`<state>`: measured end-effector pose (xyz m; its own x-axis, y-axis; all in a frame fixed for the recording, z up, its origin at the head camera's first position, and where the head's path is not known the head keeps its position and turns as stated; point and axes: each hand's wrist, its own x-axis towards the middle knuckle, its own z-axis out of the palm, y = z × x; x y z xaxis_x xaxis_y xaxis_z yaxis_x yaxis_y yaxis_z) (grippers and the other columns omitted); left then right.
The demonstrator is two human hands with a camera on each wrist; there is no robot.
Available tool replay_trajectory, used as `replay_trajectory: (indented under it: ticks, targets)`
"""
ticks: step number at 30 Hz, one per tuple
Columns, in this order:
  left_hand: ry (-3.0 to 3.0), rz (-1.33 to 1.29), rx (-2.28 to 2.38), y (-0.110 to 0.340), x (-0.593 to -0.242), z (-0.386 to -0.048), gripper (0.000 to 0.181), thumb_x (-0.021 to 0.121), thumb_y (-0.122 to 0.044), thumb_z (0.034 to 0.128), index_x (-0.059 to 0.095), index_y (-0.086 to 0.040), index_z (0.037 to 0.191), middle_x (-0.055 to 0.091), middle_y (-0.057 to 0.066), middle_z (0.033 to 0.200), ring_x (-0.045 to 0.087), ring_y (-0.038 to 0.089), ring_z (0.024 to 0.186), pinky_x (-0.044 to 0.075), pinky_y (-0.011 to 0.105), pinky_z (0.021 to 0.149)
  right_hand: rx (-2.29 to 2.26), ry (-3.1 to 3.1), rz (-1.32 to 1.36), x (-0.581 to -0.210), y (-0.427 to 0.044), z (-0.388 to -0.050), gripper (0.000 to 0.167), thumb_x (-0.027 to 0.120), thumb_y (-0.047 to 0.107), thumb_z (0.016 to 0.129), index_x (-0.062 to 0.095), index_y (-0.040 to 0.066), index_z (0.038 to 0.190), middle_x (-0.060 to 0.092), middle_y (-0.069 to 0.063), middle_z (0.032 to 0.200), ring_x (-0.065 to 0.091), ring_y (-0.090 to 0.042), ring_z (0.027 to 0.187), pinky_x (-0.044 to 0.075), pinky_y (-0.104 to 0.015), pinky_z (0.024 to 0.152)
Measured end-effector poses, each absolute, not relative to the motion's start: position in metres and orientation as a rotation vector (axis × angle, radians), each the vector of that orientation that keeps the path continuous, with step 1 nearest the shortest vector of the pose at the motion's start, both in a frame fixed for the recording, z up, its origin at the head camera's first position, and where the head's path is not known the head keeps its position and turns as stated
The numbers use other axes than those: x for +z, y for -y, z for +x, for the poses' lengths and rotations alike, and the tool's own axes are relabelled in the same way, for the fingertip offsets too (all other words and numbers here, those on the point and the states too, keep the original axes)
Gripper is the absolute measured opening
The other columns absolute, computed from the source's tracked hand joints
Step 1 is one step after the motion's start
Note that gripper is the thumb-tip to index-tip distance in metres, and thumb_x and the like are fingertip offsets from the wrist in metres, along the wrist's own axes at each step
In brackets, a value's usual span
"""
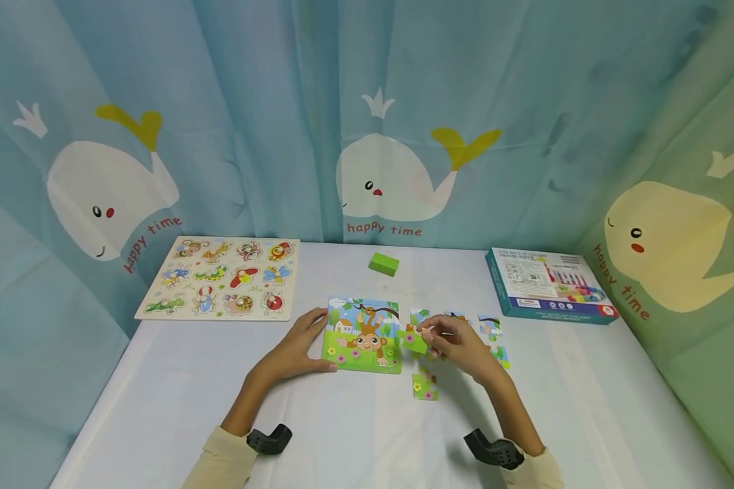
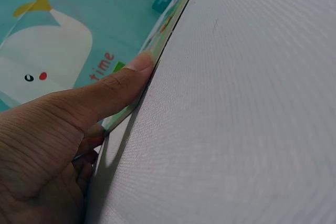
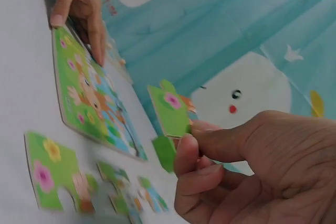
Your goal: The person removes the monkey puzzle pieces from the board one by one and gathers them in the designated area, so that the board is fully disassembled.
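A square puzzle board (image 1: 362, 336) with a monkey picture lies on the table. My left hand (image 1: 298, 345) holds its left side, the thumb along the near edge and the fingers by the far left part. In the left wrist view, that thumb (image 2: 118, 90) lies against the board's rim. Just off the board's right side, my right hand (image 1: 459, 346) pinches a jigsaw piece (image 3: 172, 103), green with a pink flower, raised above the table. Below it lies another jigsaw piece (image 1: 425, 386) with yellow and pink flowers. More pieces, such as one at the right (image 1: 490, 327), lie partly hidden behind the right hand.
A green block (image 1: 383, 264) sits behind the puzzle board. At the back left lies a wooden board of insect pictures (image 1: 220, 278). A boxed set (image 1: 550, 285) rests at the back right. A whale-print curtain (image 1: 269, 136) hangs behind the table (image 1: 355, 435).
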<state>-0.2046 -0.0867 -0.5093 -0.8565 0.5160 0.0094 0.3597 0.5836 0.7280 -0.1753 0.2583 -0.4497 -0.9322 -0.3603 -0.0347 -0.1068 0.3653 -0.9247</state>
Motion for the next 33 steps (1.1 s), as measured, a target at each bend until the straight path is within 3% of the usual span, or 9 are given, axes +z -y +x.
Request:
replay_trajectory:
  ticks: [5,17,25,33]
  targets:
    - [-2.601,0.738,1.142,0.086,-0.509,-0.205,0.105,0.085,-0.041,0.073,0.03,0.003,0.151,0.02,0.015,0.161,0.014,0.036,0.15,0.023,0.053,0.118,-1.577,-2.437,-0.386,-0.447,-0.283,-0.158,0.028,0.057,0.013,0.099,0.059,-0.005,0.119,0.058,-0.014,0.083,0.055,-0.018,0.063,0.045,-0.031,0.051]
    - [-2.622,0.761,1.121,0.089,-0.512,-0.205,0.105,0.083,-0.043,0.0739,0.029,0.003,0.151,0.02,0.016,0.16,0.015,0.037,0.15,0.023,0.053,0.118,-1.485,-2.54,0.033,-0.46,-0.327,-0.112,0.031,0.066,0.016,0.093,0.06,-0.007,0.113,0.065,-0.01,0.083,0.055,-0.011,0.061,0.048,-0.028,0.055]
    - [-2.637,0.759,1.104,0.089,-0.512,-0.205,0.105,0.083,-0.044,0.0739,0.029,0.002,0.151,0.021,0.015,0.161,0.016,0.036,0.149,0.025,0.053,0.117,-1.368,-2.616,0.161,-0.476,-0.323,-0.107,0.02,0.067,0.011,0.091,0.064,-0.003,0.104,0.068,-0.008,0.079,0.05,-0.006,0.058,0.046,-0.024,0.052]
    - [-2.638,0.769,1.098,0.088,-0.513,-0.205,0.105,0.082,-0.044,0.0745,0.029,0.002,0.151,0.021,0.015,0.16,0.016,0.037,0.149,0.026,0.054,0.116,-1.222,-2.722,0.205,-0.476,-0.321,-0.106,0.024,0.072,0.022,0.089,0.065,0.002,0.099,0.057,-0.002,0.065,0.048,-0.007,0.055,0.045,-0.024,0.051]
